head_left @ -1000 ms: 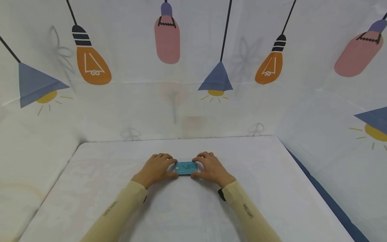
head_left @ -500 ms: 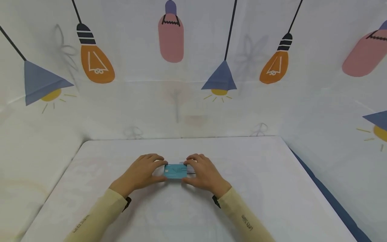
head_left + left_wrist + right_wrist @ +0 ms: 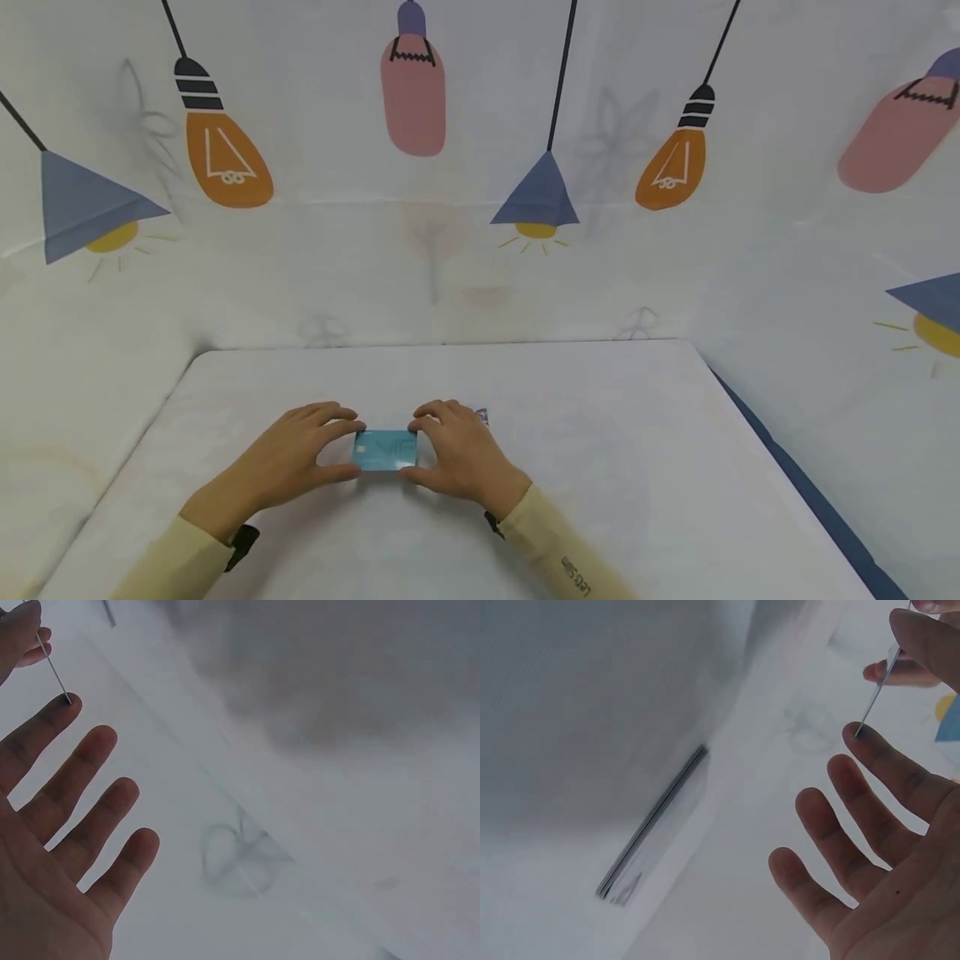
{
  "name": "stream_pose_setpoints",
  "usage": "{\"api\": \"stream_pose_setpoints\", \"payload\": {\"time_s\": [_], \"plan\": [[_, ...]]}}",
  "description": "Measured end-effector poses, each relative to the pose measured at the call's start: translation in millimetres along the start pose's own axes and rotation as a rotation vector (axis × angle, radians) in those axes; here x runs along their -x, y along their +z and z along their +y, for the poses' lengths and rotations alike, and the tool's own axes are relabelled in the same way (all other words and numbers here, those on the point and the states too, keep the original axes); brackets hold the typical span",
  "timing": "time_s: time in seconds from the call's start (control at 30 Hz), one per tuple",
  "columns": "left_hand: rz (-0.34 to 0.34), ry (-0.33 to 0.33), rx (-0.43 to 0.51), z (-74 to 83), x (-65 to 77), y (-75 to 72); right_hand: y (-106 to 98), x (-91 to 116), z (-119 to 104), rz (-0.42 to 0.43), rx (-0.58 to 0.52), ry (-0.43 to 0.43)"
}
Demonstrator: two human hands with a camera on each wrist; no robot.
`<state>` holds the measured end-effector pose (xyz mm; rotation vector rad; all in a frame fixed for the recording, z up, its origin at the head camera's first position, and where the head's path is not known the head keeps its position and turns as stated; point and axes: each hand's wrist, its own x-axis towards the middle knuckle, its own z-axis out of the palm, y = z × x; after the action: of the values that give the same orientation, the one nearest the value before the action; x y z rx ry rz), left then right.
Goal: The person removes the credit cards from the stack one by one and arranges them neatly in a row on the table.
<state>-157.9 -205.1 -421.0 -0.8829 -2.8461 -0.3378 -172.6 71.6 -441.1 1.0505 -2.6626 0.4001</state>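
Note:
A light blue bank card point(image 3: 385, 450) with a chip and large printed letters is held level between the two hands, above the white table. My left hand point(image 3: 300, 454) pinches its left edge by the corners, index finger at the far side and thumb at the near side. On the opposite edge my right hand point(image 3: 461, 450) pinches in the same manner. Both wrist views show the card point(image 3: 54, 669) edge-on as a thin line, the other fingers of each hand spread away from it. Behind the right hand, a small patterned piece point(image 3: 482, 415) shows, mostly hidden.
A thin flat thing with dark edges point(image 3: 651, 821) lies on the table in the right wrist view. The white tabletop point(image 3: 637, 467) ends at a white cloth wall point(image 3: 337, 250) printed with lamps. Blue fabric point(image 3: 810, 492) shows past the right edge.
Both hands have carried the card left and closer to the person. From beneath its earlier spot a flat thing has come into view, now partly behind the right hand.

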Motion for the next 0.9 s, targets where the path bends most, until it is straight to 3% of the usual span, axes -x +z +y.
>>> {"api": "stream_pose_setpoints", "payload": {"time_s": [0.17,0.33,0.6,0.9], "plan": [[0.025,0.004,0.009,-6.4,22.9,-4.4,7.7,-3.5,-19.5,-0.002,0.024,-0.021],[0.041,-0.004,0.011,-11.7,36.7,-0.7,13.8,-3.7,-29.7,0.008,0.04,-0.028],[0.071,0.029,-0.048,-15.9,48.5,16.3,28.3,-2.4,-36.1,-0.044,0.088,-0.015],[0.058,0.051,-0.067,-15.8,51.0,25.6,34.1,-1.9,-41.5,-0.146,0.116,0.015]]}}
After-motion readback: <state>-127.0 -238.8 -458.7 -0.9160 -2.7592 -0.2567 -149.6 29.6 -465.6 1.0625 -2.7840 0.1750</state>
